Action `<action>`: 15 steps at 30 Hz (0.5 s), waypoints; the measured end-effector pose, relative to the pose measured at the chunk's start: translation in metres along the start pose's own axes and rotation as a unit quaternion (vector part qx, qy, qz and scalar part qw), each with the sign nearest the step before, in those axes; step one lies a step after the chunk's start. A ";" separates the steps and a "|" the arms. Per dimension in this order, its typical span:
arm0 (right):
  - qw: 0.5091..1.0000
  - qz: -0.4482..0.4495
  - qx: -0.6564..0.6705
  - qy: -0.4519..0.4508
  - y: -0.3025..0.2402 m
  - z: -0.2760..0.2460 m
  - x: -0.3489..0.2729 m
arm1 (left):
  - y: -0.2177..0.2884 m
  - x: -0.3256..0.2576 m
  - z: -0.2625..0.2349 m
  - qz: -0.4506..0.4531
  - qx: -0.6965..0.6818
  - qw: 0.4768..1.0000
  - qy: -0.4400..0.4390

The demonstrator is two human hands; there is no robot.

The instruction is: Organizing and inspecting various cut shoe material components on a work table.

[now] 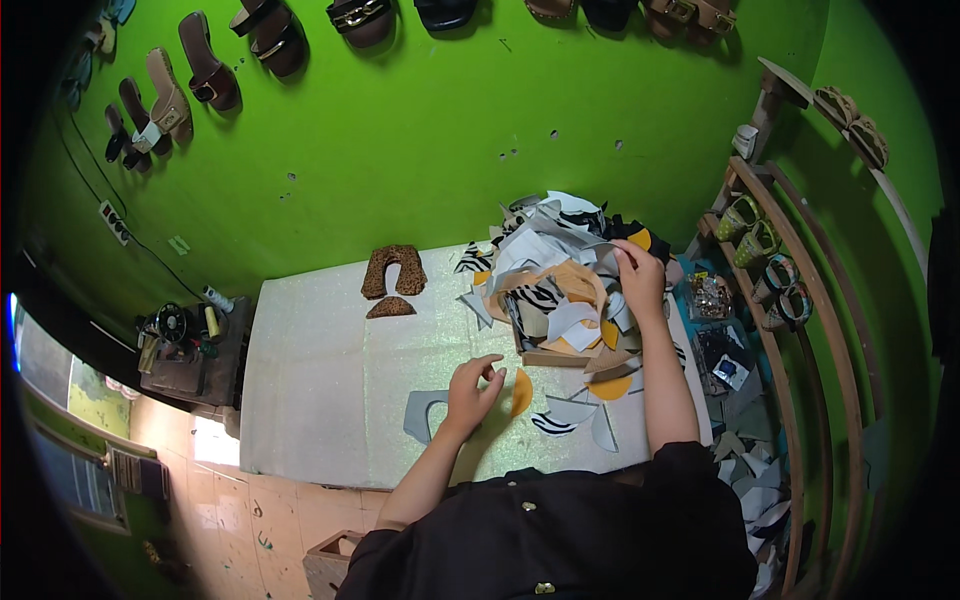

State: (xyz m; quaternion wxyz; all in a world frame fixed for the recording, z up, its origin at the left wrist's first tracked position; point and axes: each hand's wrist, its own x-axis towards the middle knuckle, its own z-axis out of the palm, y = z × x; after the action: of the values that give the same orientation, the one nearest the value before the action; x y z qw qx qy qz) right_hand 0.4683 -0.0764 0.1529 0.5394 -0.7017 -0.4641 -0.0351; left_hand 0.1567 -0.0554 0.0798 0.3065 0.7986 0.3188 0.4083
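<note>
My left hand point(474, 396) hovers over the near part of the table with its fingers apart and nothing in them. Beside it lie a grey U-shaped cut piece point(418, 415), partly hidden by the hand, and a yellow curved piece point(521, 393). My right hand point(641, 278) is at the right side of a box point(556, 360) heaped with scraps, its fingertips pinching the edge of a grey scrap point(585, 240). Zebra-striped, tan, yellow, white and grey cuttings fill the heap. Left of it, a leopard-print U-shaped piece point(394, 270) lies with a small leopard-print half-round point(391, 308).
The pale covered table point(310, 370) stands against a green wall hung with sandals point(208, 65). A sewing machine point(172, 325) is at the left. At the right are a wooden shoe rack point(790, 330) and a floor pile of scraps point(755, 490). Loose cuttings point(605, 430) lie near my right forearm.
</note>
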 end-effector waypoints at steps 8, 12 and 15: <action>0.974 -0.169 -0.098 0.111 -0.054 -0.027 0.020 | 0.015 0.011 -0.001 0.038 -0.020 0.999 0.021; 0.985 -0.098 0.085 0.115 -0.080 -0.036 0.015 | 0.032 0.020 -0.006 0.038 -0.045 0.998 0.028; 0.958 -0.009 0.284 0.044 -0.108 -0.039 -0.006 | 0.053 0.024 -0.010 -0.009 -0.149 0.989 -0.006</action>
State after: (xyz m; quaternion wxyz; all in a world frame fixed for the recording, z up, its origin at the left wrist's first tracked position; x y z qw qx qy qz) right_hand 0.4078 -0.1128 0.2442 0.7359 -0.5131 -0.4373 0.0628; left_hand 0.1736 -0.0668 0.1352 0.4277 0.7437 0.2592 0.4436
